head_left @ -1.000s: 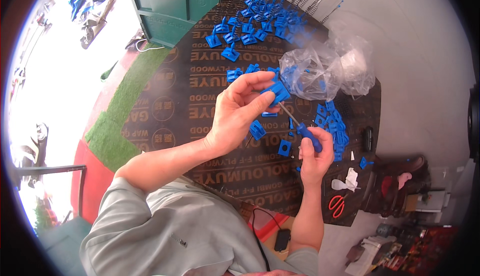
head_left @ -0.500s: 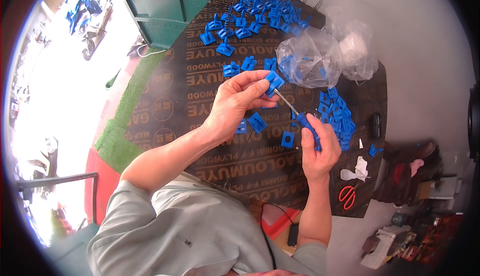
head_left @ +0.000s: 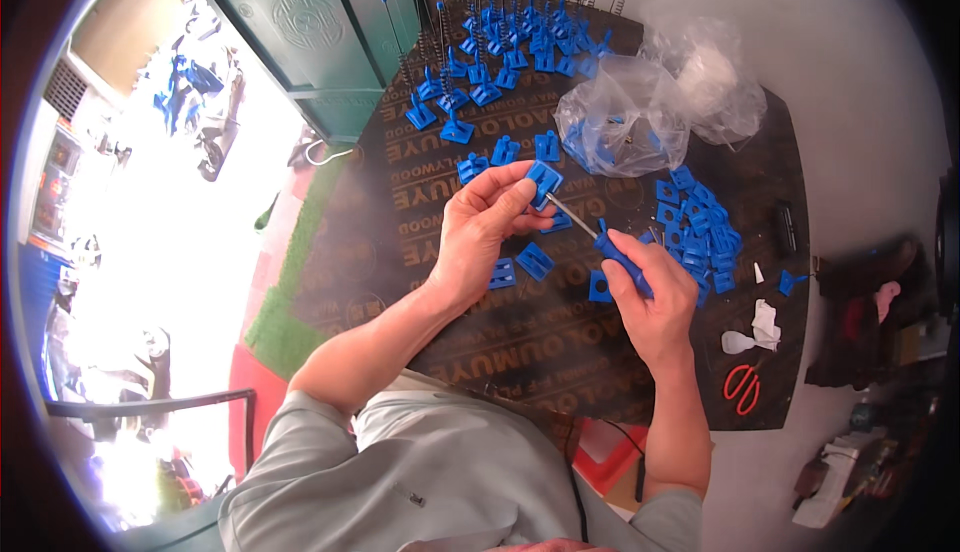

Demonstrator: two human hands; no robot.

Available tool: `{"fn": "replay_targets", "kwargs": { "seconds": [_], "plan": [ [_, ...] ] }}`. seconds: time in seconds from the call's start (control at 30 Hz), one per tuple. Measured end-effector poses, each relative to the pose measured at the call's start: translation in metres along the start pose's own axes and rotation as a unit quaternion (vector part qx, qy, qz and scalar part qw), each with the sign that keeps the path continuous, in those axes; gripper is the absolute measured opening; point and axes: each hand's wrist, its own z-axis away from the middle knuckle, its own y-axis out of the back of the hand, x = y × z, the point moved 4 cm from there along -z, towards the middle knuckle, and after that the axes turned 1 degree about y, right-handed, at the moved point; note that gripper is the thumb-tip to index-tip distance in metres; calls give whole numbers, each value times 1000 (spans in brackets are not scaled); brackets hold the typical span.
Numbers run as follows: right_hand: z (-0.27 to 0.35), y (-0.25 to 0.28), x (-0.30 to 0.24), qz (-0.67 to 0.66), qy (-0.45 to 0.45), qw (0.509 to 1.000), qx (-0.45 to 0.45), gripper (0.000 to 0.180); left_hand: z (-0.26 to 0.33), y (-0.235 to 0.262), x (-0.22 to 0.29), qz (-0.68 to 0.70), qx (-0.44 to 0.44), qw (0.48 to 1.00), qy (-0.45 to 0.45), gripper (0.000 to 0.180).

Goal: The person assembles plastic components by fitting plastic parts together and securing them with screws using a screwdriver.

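Observation:
Between the thumb and fingers of my left hand (head_left: 480, 227) is a small blue plastic part (head_left: 544, 180), held above the dark plywood table (head_left: 470, 347). My right hand (head_left: 655, 302) grips a screwdriver by its blue handle (head_left: 622, 264). Its metal shaft (head_left: 575, 217) points up and left, and the tip meets the blue part; whether a screw sits there is too small to tell. Below my left hand lie loose blue parts (head_left: 535, 262). A square blue plate with a round hole (head_left: 599, 286) lies beside my right hand.
A pile of blue plates (head_left: 700, 232) lies right of my hands. Behind it stands a clear plastic bag (head_left: 625, 117) holding blue pieces. Blue bases with upright springs (head_left: 485, 77) crowd the far end. Red-handled scissors (head_left: 742, 389) and white scraps (head_left: 765, 325) lie near the right edge.
The whole view has shifted, so the table and hands appear farther right and lower. The screwdriver tip stays at the blue part, with both hands keeping their hold.

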Motion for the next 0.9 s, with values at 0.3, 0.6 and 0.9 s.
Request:
{"fn": "replay_targets", "kwargs": {
  "seconds": [0.3, 0.6, 0.9],
  "plan": [
    [2, -3, 4, -71, -37, 997, 19, 31, 1, -1, 3, -40, 0, 999, -3, 32],
    [2, -3, 0, -21, -22, 1000, -6, 26, 1, -1, 3, -48, 7, 999, -14, 32],
    [2, -4, 2, -83, -62, 995, -6, 23, 3, -3, 3, -43, 10, 999, -13, 29]
  ]
}}
